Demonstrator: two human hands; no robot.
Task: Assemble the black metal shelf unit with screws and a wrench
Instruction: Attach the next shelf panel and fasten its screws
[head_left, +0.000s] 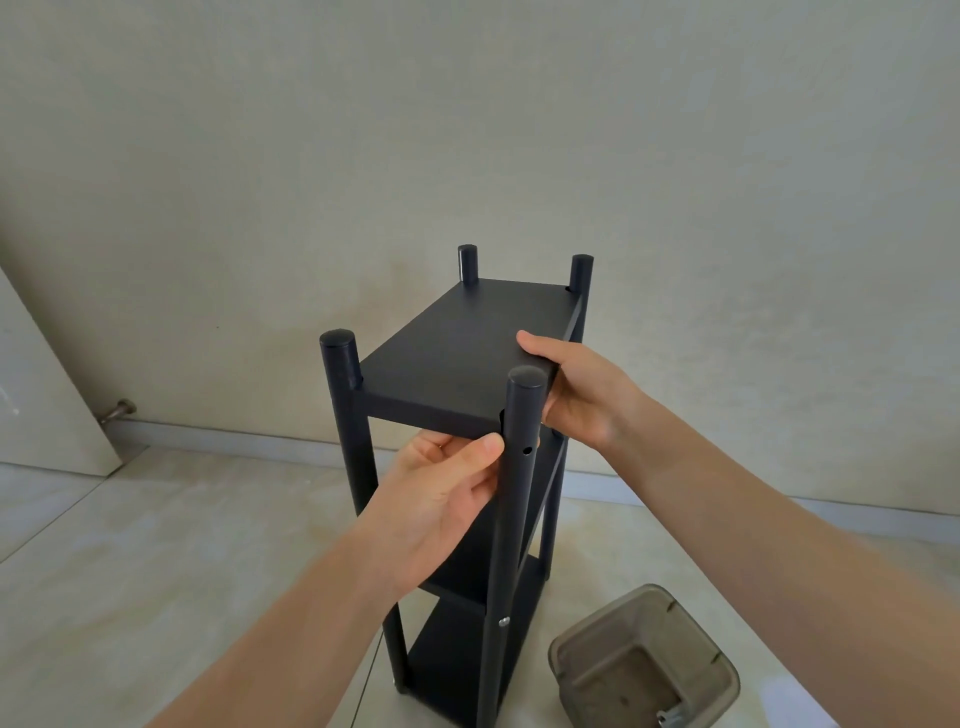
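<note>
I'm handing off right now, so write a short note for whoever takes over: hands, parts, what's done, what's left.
Left hand: under the top shelf, thumb against the near right post.
Right hand: grips the top shelf's right edge.
Shelf unit stands upright on the floor; tub to its right.
Done: a lower shelf has a screw in this post.
Left: the hole near the top shelf is empty; screw and tighten. No wrench clearly visible.

We seem to be in a home: pale tiled floor (156, 561), plain wall (467, 130), a door (41, 405) with its doorstop (120, 409).
</note>
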